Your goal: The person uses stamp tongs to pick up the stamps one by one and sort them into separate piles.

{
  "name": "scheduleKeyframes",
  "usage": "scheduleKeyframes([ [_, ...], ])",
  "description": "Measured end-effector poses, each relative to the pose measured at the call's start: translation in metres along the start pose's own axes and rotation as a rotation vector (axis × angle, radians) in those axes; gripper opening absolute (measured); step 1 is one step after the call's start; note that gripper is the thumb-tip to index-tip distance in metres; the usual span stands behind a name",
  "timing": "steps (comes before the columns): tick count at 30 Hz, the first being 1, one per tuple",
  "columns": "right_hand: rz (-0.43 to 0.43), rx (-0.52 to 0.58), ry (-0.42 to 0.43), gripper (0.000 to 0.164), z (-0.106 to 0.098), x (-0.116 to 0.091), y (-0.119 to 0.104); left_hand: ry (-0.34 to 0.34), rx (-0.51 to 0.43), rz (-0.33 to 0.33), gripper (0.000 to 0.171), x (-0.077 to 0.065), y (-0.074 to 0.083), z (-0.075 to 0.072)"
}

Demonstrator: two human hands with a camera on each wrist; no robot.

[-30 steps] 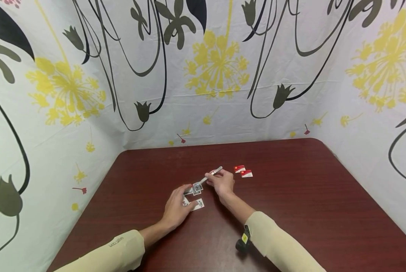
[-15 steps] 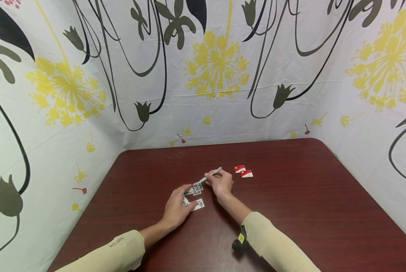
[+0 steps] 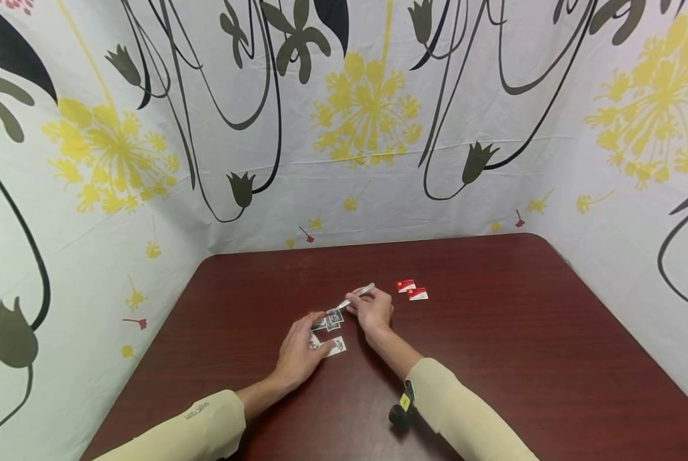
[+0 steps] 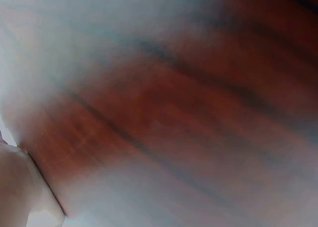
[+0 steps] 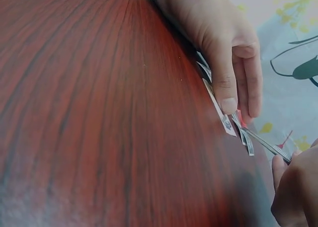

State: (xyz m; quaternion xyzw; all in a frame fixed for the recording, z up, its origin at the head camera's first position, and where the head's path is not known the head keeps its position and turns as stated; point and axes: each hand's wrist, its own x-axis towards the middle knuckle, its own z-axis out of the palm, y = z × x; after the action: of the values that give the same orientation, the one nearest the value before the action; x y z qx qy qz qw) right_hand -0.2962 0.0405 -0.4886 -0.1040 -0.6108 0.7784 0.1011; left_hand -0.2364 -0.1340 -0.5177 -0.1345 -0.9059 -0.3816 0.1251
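My right hand (image 3: 374, 312) pinches a pair of silver tweezers (image 3: 364, 290), which slant down to the left. Their tip reaches small black-and-white picture cards (image 3: 335, 317) with white borders, overlapping on the table. My left hand (image 3: 299, 351) rests over these cards, its thumb on a white printed card (image 3: 338, 346) nearer to me and its fingertips at the left of the picture cards. In the right wrist view the tweezers (image 5: 264, 144) meet a small red piece (image 5: 241, 118) beside the left fingertips; whether they grip it I cannot tell. The left palm hides part of the cards.
Two small red-and-white cards (image 3: 417, 294) lie beyond the right hand, slightly overlapping. The dark red wood-grain table (image 3: 523, 358) extends to a patterned cloth (image 3: 373, 211) behind and on both sides. A black wrist camera (image 3: 400, 415) hangs at the right cuff.
My right hand and forearm have shifted slightly left, and the tweezers' tip has moved a little about the upper edge of the picture cards. The left hand has stayed in place.
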Motion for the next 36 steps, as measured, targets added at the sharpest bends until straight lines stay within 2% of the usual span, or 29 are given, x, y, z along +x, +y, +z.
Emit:
scheduleKeyframes([
  [12,-0.004,-0.002,0.032,0.012,-0.001,0.003,-0.007,-0.003,0.013,0.000,0.066,0.000,-0.001,0.000],
  [20,-0.005,0.031,0.051,0.018,-0.007,0.007,-0.013,-0.011,0.002,-0.004,0.067,0.000,0.000,0.000],
  [36,0.037,0.104,0.018,0.015,-0.033,0.015,-0.030,-0.007,0.015,-0.008,0.065,0.000,-0.001,0.000],
])
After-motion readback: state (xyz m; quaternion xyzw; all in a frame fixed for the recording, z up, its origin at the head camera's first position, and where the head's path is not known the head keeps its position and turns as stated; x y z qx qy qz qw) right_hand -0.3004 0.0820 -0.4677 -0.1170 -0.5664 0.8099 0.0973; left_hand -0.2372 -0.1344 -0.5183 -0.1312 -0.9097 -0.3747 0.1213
